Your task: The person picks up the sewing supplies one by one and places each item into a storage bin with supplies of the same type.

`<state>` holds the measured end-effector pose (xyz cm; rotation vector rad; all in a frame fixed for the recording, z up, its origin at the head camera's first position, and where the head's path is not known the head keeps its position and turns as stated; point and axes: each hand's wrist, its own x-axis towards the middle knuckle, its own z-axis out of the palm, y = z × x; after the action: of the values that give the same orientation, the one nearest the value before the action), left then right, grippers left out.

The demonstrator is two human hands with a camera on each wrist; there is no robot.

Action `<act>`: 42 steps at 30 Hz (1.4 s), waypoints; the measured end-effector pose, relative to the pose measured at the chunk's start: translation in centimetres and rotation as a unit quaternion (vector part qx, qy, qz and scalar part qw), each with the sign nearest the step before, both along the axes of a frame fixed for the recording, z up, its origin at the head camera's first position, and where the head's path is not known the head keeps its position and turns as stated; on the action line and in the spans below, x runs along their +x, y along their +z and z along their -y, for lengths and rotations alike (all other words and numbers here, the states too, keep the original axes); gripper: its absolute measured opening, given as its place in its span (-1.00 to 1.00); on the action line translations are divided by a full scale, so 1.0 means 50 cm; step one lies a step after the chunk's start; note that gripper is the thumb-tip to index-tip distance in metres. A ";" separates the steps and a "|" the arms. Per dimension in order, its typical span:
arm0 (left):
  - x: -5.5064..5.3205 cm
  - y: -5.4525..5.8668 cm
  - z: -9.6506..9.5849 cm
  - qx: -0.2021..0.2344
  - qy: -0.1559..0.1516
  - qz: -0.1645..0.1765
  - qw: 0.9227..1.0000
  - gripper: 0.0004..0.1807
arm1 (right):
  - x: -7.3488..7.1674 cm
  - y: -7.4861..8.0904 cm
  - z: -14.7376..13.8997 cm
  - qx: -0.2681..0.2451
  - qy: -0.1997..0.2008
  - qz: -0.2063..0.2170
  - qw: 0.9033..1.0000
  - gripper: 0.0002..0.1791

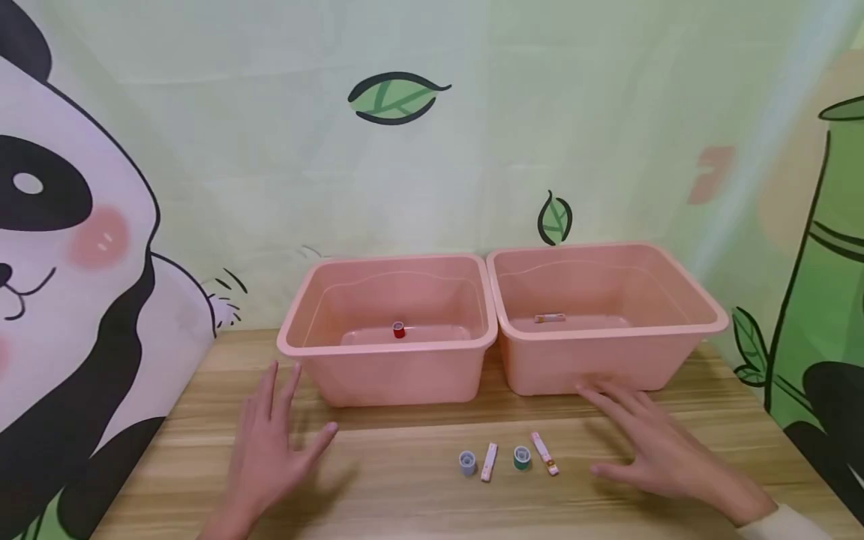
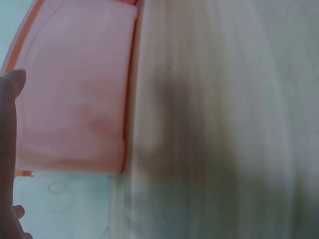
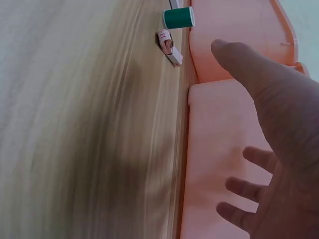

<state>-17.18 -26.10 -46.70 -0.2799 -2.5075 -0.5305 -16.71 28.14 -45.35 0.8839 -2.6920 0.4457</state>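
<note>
My left hand [image 1: 266, 442] hovers over the table at the left, fingers spread and holding nothing, just in front of the left pink bin [image 1: 398, 379]. On the other side, my right hand [image 1: 658, 450] is held with straight fingers and an empty palm before the right pink bin [image 1: 594, 364]. Between the hands stand a grey-blue spool [image 1: 467, 463] and a green spool [image 1: 522, 457]. A slim white packet [image 1: 489, 462] lies between the spools, and another slim packet with a printed end [image 1: 544, 454] lies nearest my right hand.
Inside the left bin is a red spool [image 1: 399, 330]; inside the right bin lies a slim white packet [image 1: 550, 318]. The bins stand side by side on the wooden table [image 1: 405, 495], against a printed cloth backdrop [image 1: 432, 172] with a panda and leaves.
</note>
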 end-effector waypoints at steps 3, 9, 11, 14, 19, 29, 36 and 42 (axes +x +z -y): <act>-0.009 0.008 0.012 0.011 -0.008 -0.034 0.999 0.15 | -0.004 -0.004 0.005 -0.011 0.014 0.021 1.000 0.14; -0.031 0.028 0.020 0.042 -0.015 -0.018 0.999 0.14 | -0.014 -0.015 0.018 -0.028 0.025 0.065 0.997 0.14; -0.038 0.036 0.019 0.057 -0.017 0.006 0.998 0.13 | -0.019 -0.019 0.024 -0.035 0.030 0.077 0.996 0.14; -0.050 0.047 0.017 0.078 -0.026 0.033 0.996 0.10 | -0.026 -0.025 0.035 -0.043 0.037 0.095 0.994 0.14; -0.069 0.059 0.013 0.119 -0.056 0.050 0.990 0.06 | -0.033 -0.040 0.050 -0.047 0.049 0.122 0.990 0.13; -0.093 0.073 0.005 0.185 -0.058 0.114 0.974 -0.02 | -0.041 -0.047 0.083 -0.035 0.049 0.100 0.993 0.02; -0.107 0.080 0.003 0.254 -0.071 0.145 0.954 -0.18 | -0.041 -0.055 0.099 -0.018 0.033 0.108 0.993 -0.02; -0.114 0.081 0.001 0.285 -0.071 0.148 0.944 -0.22 | -0.040 -0.066 0.103 -0.012 0.017 0.096 0.995 -0.14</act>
<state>-22.86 -26.15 -42.65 -0.1636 -2.4835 -1.4102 -18.72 22.99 -48.63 0.9259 -2.8418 0.5972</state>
